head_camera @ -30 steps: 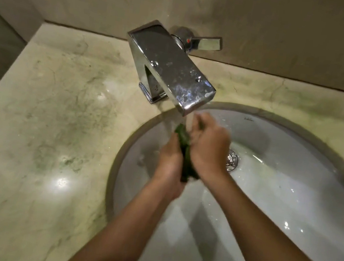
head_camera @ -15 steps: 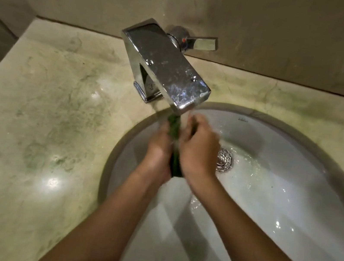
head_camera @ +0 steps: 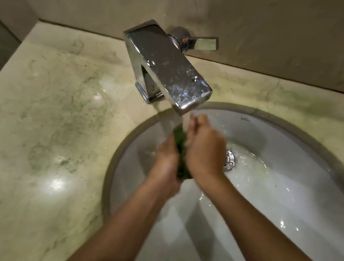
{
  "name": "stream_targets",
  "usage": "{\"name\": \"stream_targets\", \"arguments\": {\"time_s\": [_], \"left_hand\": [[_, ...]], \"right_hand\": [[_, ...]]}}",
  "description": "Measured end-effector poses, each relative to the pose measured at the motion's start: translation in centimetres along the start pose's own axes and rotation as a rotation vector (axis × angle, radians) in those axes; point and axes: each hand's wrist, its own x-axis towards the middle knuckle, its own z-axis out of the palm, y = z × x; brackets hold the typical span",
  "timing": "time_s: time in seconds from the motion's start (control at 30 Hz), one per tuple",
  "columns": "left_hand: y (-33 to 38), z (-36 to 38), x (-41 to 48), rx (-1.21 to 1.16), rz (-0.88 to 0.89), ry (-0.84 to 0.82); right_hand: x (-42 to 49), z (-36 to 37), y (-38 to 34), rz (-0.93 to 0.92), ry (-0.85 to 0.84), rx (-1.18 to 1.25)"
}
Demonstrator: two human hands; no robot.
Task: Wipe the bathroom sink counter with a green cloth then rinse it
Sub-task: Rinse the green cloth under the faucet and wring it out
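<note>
Pale marble counter, veined green and shining with damp patches, fills the left side and runs back to a beige wall, with a square chrome tap reaching out over a white oval sink. Below the spout, over the sink's left half, the left hand and right hand press together around the green cloth, which shows as a dark strip squeezed between the palms. Right of the hands sits the metal drain, with water pooling around it.
</note>
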Motion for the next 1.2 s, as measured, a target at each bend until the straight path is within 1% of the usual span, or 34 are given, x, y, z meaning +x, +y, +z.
{"name": "stream_targets", "arguments": {"time_s": [0.07,0.1,0.13,0.2,0.27,0.3,0.33,0.37,0.43,0.5,0.53,0.6,0.67,0.7,0.73,0.77,0.8,0.83,0.87,0.9,0.97,1.03,1.1,1.13,1.17,1.2], "left_hand": [[-1.6,0.5,-0.1,0.135,0.069,0.071],[-1.7,0.4,0.0,0.21,0.116,0.077],[-1.4,0.1,0.2,0.26,0.15,0.073],[-0.4,-0.6,0.1,0.278,0.175,-0.027],[0.1,-1.5,-0.3,0.272,0.181,-0.152],[-0.1,-1.9,-0.1,0.275,0.189,-0.15],[-0.3,-2.1,0.2,0.254,0.186,-0.11],[-0.1,-2.2,0.4,0.216,0.166,-0.071],[0.5,-2.0,0.9,0.117,0.132,-0.047],[0.5,-1.6,0.9,0.022,0.119,-0.069],[0.2,-1.2,0.9,0.025,0.129,-0.051],[-0.7,-0.4,0.7,0.131,0.219,0.042],[-0.7,0.0,0.8,0.245,0.327,0.115],[-0.1,-0.1,1.0,0.287,0.357,0.121],[0.7,-0.4,1.3,0.314,0.382,0.118],[1.4,-0.7,1.4,0.289,0.373,0.11],[1.6,-0.8,1.3,0.213,0.339,0.089],[1.3,-0.8,0.9,0.154,0.302,0.068],[0.4,-0.7,0.7,0.156,0.285,0.052],[-0.7,-0.5,0.3,0.216,0.268,0.058],[-1.7,-0.3,0.2,0.323,0.277,0.083],[-0.7,-0.8,1.0,0.366,0.37,0.082],[0.7,-1.1,1.7,0.447,0.519,0.104],[1.0,-1.0,1.7,0.515,0.587,0.118],[0.7,-0.9,1.5,0.571,0.64,0.106],[-0.1,-0.8,1.1,0.587,0.657,0.065]], "right_hand": [[2.2,0.1,0.5,0.184,0.072,0.1],[2.4,0.3,0.7,0.232,0.109,0.142],[2.1,0.5,0.7,0.243,0.135,0.167],[1.1,0.4,0.6,0.222,0.084,0.244],[0.1,-0.3,0.3,0.189,-0.025,0.349],[-0.2,-0.5,0.3,0.172,-0.068,0.412],[-0.7,-0.6,0.3,0.149,-0.093,0.478],[-1.4,-0.5,0.3,0.132,-0.101,0.535],[-2.9,-0.5,0.1,0.108,-0.083,0.591],[-3.0,-0.4,0.1,0.075,-0.061,0.528],[-2.4,-0.3,0.2,0.059,-0.054,0.438],[-0.3,0.0,0.5,0.082,0.011,0.302],[0.8,0.3,0.5,0.136,0.134,0.341],[0.3,0.6,0.3,0.13,0.153,0.356],[-0.8,0.7,0.0,0.086,0.134,0.357],[-2.0,0.7,-0.4,0.029,0.079,0.353],[-2.9,0.5,-0.5,-0.016,0.016,0.327],[-3.0,0.4,-0.4,-0.044,-0.009,0.272],[-2.1,0.3,0.0,-0.03,-0.015,0.202],[-0.7,0.2,0.6,0.021,0.008,0.164],[0.9,-0.3,1.1,0.108,0.06,0.171],[-0.4,-0.2,0.6,0.097,0.01,0.214],[-2.6,-0.1,-0.4,0.104,-0.102,0.323],[-3.1,-0.1,-0.7,0.188,-0.139,0.434],[-2.8,0.0,-0.6,0.332,-0.167,0.568],[-2.2,0.0,-0.4,0.503,-0.208,0.698]]}}
